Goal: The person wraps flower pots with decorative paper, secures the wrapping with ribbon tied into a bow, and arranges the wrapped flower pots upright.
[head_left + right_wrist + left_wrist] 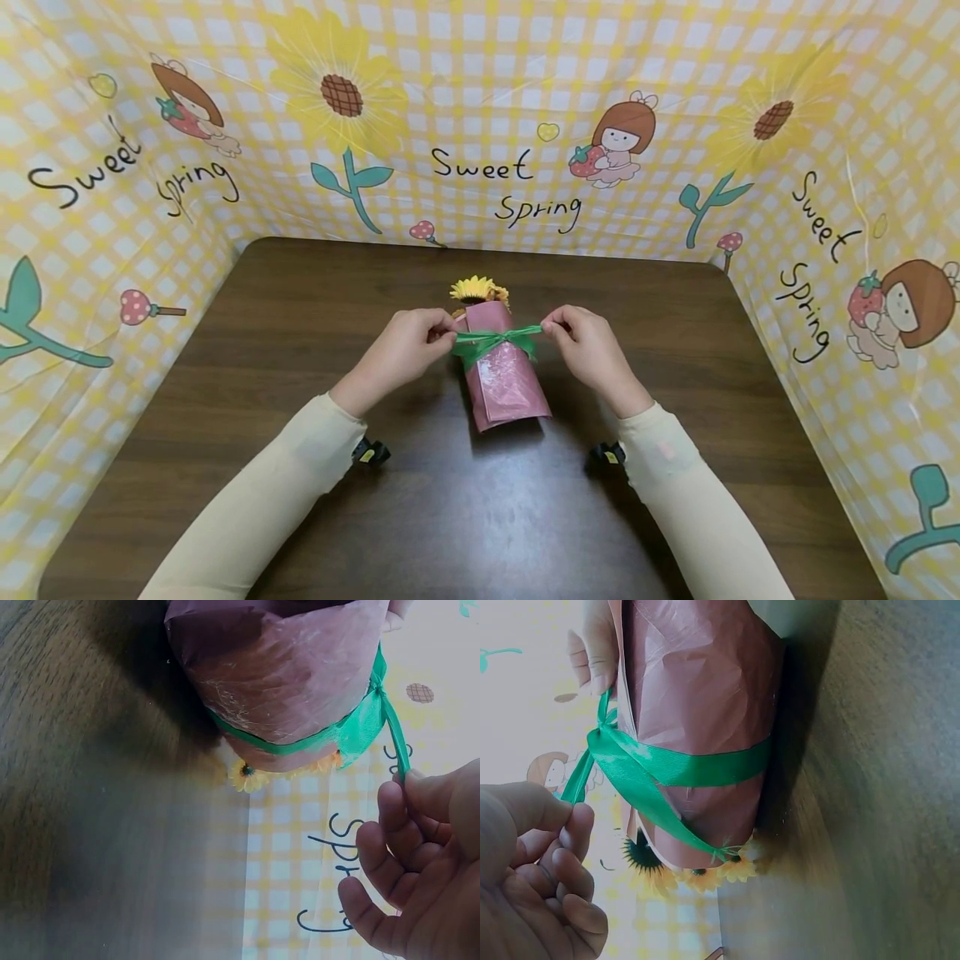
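Observation:
A bouquet of yellow sunflowers point(474, 289) in pink wrapping paper point(508, 383) lies on the table, blooms toward the back. Around the paper runs a green ribbon point(712, 766), knotted on the upper side. My left hand point(412, 340) pinches one ribbon loop between thumb and forefinger, left of the knot. On the other side my right hand point(588, 346) pinches the opposite loop the same way. Both loops are stretched out sideways from the knot. In the left wrist view a loose ribbon tail hangs down across the paper toward the blooms.
The dark wooden table point(300, 517) extends around the bouquet. A yellow checked cloth point(487, 100) printed with flowers and "Sweet Spring" stands as a wall at the back and both sides. Each sleeved wrist carries a small black camera point(371, 452).

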Available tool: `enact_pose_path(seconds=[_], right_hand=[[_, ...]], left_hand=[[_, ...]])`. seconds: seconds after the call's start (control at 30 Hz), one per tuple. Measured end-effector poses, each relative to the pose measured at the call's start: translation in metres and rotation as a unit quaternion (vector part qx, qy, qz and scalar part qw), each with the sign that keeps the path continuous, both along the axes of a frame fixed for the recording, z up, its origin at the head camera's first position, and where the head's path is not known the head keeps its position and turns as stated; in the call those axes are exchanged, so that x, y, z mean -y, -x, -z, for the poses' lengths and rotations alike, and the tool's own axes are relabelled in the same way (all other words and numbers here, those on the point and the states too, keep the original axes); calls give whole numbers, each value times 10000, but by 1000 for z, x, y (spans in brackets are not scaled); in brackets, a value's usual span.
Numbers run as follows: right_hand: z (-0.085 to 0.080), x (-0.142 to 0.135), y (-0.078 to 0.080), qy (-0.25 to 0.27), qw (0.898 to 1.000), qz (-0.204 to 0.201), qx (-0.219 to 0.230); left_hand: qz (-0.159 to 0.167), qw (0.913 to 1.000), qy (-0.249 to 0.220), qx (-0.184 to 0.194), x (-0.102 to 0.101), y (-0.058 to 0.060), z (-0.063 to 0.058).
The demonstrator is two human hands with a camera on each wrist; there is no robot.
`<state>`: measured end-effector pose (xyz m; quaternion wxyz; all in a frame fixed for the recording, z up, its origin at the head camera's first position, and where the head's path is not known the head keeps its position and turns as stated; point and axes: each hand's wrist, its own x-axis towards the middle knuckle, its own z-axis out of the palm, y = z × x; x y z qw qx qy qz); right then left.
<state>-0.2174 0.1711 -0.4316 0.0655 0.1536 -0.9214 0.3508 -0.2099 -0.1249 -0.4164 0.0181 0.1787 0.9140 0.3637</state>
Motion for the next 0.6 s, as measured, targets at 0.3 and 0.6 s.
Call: enact_pose_path(seconds=[0.3,0.6], right_hand=[[1,-3,1,-157,9999,-16,35],[4,-4,-1,-225,9997,-80,15]], left_hand=[[-21,10000,-20,40,4,-2,3],[-55,10000,-53,50,9,-6,8]])
